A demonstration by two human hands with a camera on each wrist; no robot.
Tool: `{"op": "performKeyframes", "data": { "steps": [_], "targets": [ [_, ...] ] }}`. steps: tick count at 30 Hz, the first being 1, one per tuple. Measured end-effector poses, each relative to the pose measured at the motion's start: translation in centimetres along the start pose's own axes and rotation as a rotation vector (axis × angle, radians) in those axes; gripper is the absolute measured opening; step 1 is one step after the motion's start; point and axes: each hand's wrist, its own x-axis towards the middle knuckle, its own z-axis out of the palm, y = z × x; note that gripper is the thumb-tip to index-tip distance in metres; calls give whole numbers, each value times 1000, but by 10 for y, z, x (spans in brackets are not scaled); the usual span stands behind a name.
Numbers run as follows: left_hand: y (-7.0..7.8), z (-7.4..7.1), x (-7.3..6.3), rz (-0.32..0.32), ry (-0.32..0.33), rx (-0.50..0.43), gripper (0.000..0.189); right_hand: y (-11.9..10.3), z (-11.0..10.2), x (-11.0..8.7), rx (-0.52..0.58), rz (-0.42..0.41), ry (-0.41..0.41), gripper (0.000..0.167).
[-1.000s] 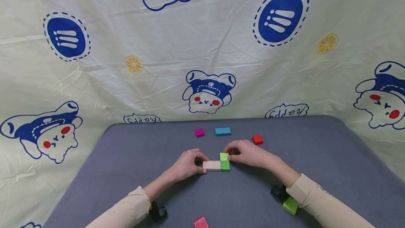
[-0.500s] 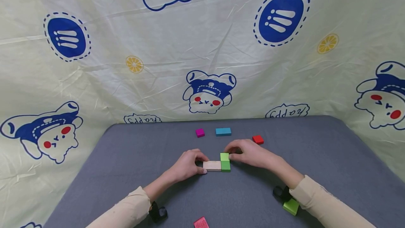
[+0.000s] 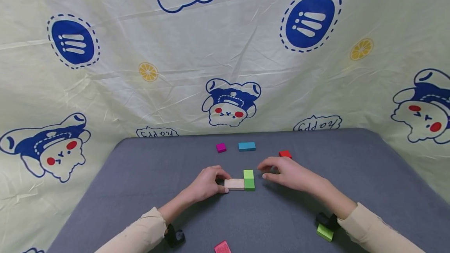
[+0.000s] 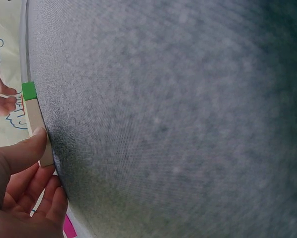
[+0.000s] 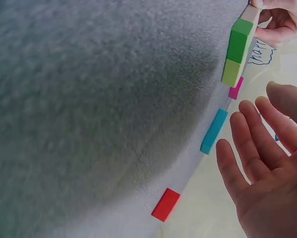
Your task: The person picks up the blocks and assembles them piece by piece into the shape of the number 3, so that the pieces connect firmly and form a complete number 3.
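Observation:
A plain wooden block (image 3: pixel 234 184) lies on the grey table, its left end pinched between the thumb and fingers of my left hand (image 3: pixel 208 182). Against the wooden block's right end sits a green block (image 3: pixel 249 184). A light green block (image 3: pixel 248 174) touches the green one on its far side. My right hand (image 3: pixel 286 172) hovers just right of these blocks with nothing in it; the right wrist view shows its fingers spread and loosely bent. Past that hand is a red block (image 3: pixel 285 154), partly covered by it in the head view.
Toward the table's back edge lie a magenta block (image 3: pixel 221 148) and a blue block (image 3: pixel 247 146). A pink block (image 3: pixel 222 246) lies near the front. Another light green block (image 3: pixel 325 232) is beside the right wrist. A patterned cloth (image 3: pixel 168 100) hangs behind the table.
My right hand has let go of the light green block and drawn away to the right, its fingers parting. My left hand still holds the wooden block in the same spot.

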Motion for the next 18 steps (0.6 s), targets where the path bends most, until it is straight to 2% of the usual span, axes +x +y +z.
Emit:
{"op": "performKeyframes", "data": {
  "steps": [4,18],
  "targets": [
    [0,1,0,4,4,-2,26,0,-7,-9,9,-29,-10,29],
    [0,0,-1,4,-4,1,27,-4,-27,-44,-27,-34,-42,30]
  ]
}}
